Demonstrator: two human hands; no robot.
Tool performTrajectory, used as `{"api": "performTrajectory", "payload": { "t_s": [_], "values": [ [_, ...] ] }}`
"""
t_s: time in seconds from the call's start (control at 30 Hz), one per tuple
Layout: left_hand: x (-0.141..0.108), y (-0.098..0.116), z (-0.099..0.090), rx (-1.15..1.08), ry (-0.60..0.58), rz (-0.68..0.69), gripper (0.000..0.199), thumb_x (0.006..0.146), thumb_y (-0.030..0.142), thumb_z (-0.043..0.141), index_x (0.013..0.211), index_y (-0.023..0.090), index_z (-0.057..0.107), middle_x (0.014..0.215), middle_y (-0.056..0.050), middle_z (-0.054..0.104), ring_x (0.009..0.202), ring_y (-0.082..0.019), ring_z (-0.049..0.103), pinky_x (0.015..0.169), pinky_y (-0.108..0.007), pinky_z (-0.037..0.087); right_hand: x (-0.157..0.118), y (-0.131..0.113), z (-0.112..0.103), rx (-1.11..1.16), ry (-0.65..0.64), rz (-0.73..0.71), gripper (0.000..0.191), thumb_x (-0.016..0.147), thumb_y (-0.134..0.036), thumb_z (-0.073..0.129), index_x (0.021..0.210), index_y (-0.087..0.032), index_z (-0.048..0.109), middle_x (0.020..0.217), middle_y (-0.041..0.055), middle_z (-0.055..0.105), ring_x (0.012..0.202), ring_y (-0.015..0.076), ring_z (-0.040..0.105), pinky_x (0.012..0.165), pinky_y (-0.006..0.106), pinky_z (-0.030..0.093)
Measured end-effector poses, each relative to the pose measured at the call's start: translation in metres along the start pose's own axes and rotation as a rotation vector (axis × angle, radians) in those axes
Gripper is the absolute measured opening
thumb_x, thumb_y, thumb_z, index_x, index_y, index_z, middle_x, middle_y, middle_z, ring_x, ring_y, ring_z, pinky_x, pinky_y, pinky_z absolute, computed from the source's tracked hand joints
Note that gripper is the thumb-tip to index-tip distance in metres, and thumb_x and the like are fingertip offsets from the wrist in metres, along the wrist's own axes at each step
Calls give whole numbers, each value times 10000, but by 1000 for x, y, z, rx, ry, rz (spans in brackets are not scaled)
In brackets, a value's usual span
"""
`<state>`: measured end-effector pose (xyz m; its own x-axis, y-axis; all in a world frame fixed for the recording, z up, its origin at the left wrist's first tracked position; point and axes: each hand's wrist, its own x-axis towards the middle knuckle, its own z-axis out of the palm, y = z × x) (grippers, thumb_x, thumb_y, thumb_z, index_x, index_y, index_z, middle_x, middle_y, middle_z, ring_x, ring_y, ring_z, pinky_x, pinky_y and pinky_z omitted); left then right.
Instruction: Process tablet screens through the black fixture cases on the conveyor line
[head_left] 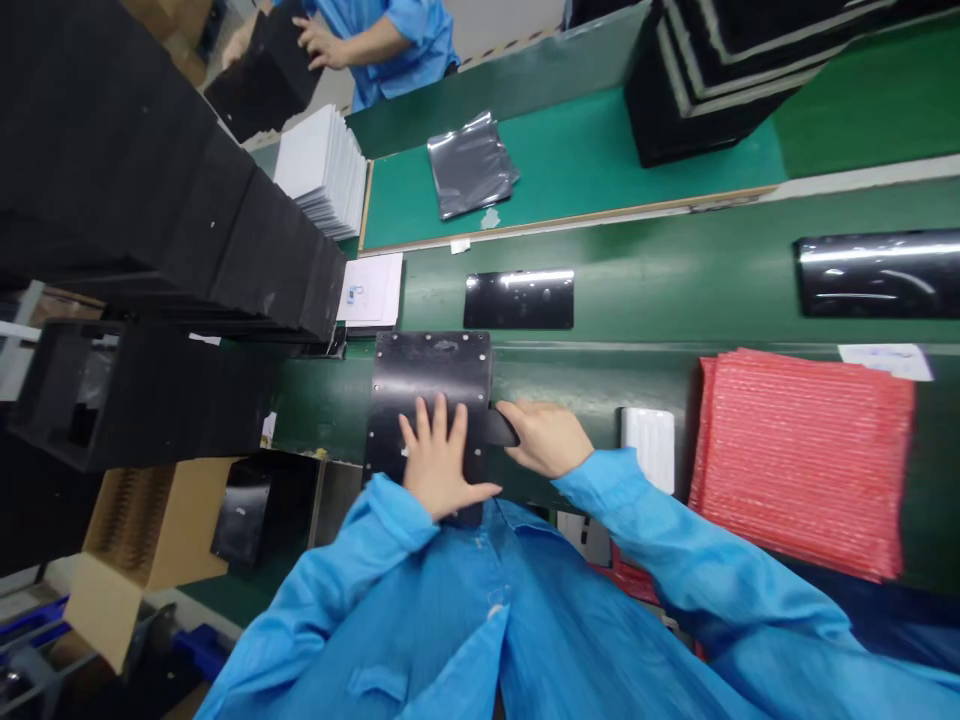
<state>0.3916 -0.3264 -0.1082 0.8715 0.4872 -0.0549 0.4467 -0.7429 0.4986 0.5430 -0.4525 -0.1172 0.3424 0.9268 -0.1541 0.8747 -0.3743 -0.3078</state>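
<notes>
The single view comes from a camera on the person's head, looking forward and steeply down past the blue sleeves at the nearby green counter. It sits close above the hands and reaches across to a co-worker at the top edge, farther off.

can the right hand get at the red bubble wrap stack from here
Probably, if the right hand lets go of the black handle; only the white item lies between it and the red stack.
</notes>
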Motion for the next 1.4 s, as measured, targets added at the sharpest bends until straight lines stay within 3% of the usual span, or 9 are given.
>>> {"api": "performTrajectory", "payload": {
  "t_s": [0.1, 0.23, 0.37, 0.5, 0.63, 0.8, 0.97, 1.13, 1.4],
  "values": [
    [-12, 28, -4, -129, 34, -16, 848, 680, 305, 693, 1443, 228, 332, 1552, -124, 204, 1421, -432, 8, 1087, -647, -110, 6, 3, -2, 86, -84, 23, 339, 769, -274, 544, 1100, -211, 581, 1019, 70, 685, 859, 250, 631, 617, 301, 361],
    [-10, 22, -37, -275, 149, 38, 827, 727, 336, 671, 1460, 272, 293, 1565, -72, 181, 1434, -374, 79, 1142, -574, -29, 6, -1, -8, 52, -71, 25, 390, 772, -247, 538, 1156, -183, 560, 1043, 101, 680, 906, 271, 639, 640, 310, 399],
    [-5, 14, -8, -62, 29, 15, 958, 591, 442, 776, 1418, 179, 369, 1565, -153, 127, 1409, -459, -33, 1052, -654, -162, 6, -7, -16, -15, -33, 23, 376, 738, -201, 563, 1108, -140, 582, 967, 145, 678, 864, 287, 644, 657, 324, 420],
    [-9, 27, 11, -40, 88, -16, 916, 633, 248, 704, 1453, 201, 299, 1578, -120, 66, 1408, -445, -81, 1048, -667, -166, 14, 13, -9, 243, -122, -1, 368, 686, -236, 597, 1046, -166, 635, 901, 74, 703, 791, 256, 650, 653, 301, 452],
    [-20, 27, -54, -378, 152, 2, 820, 661, 184, 613, 1437, 262, 357, 1543, -40, 253, 1426, -366, 142, 1166, -555, 84, 20, 49, 31, 457, 1, 178, 462, 712, -268, 583, 1169, -204, 615, 988, 68, 709, 870, 263, 654, 747, 325, 492],
    [-14, -35, -110, -682, 198, -136, 775, 582, 210, 573, 1351, 172, 483, 1368, -62, 521, 1302, -322, 423, 1097, -419, 363, 19, 43, 96, 550, 216, 388, 635, 775, -445, 576, 1291, -79, 520, 1252, 220, 578, 1170, 358, 530, 968, 506, 427],
    [8, -100, -66, -889, 77, -361, 853, 534, 263, 527, 1379, 182, 438, 1337, -80, 552, 1218, -301, 513, 1009, -406, 449, 11, -30, 125, 1139, 439, 178, 701, 906, -609, 292, 1471, -196, 269, 1534, 88, 259, 1414, 208, 223, 1163, 436, 202],
    [10, -116, -37, -1067, 15, -367, 796, 626, 339, 570, 1391, 194, 404, 1386, -76, 506, 1256, -296, 484, 1037, -407, 423, 10, -62, 126, 1258, 460, 263, 801, 900, -641, 285, 1513, -229, -25, 1581, 29, 11, 1440, 194, 40, 1181, 419, 122],
    [18, -114, -20, -737, 150, -187, 654, 785, 420, 607, 1358, 163, 423, 1440, -114, 430, 1355, -256, 359, 1139, -388, 269, -18, -86, 68, 518, 473, 419, 511, 877, -477, 477, 1317, -222, 530, 1462, 120, 391, 1083, 326, 599, 878, 458, 512]
  ]
}}
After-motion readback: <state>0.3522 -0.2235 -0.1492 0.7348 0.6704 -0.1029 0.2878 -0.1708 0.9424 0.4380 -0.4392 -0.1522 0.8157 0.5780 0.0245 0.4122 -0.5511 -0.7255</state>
